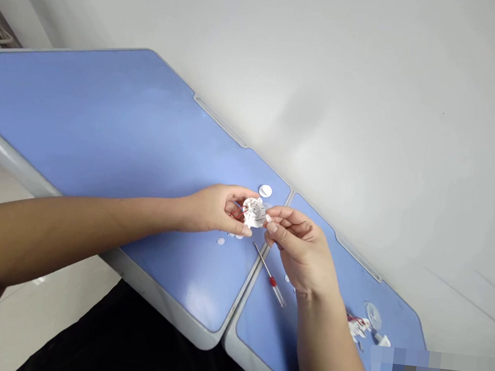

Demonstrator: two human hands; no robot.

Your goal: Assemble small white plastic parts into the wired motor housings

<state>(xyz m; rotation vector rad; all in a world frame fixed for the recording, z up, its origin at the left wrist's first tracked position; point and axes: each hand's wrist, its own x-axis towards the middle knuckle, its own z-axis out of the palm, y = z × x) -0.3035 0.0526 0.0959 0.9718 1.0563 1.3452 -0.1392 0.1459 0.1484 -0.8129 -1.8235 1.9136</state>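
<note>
My left hand [216, 209] pinches a small round white plastic part [254, 212] with thin red wires, holding it above the blue desk [116, 130]. My right hand [298, 247] meets it from the right, fingertips closed on the part's right edge. Just below the hands a small screwdriver [270, 275] with a red and clear handle lies across the seam between the two desks. A white round cap [265, 191] lies on the desk just behind the part. Small white bits [221, 241] lie under my left hand.
A second blue desk [342, 296] adjoins on the right; on it lie more white parts with red wires [359, 326] and a clear round disc [372, 314]. A white wall runs behind both desks. The bottom right corner is blurred out.
</note>
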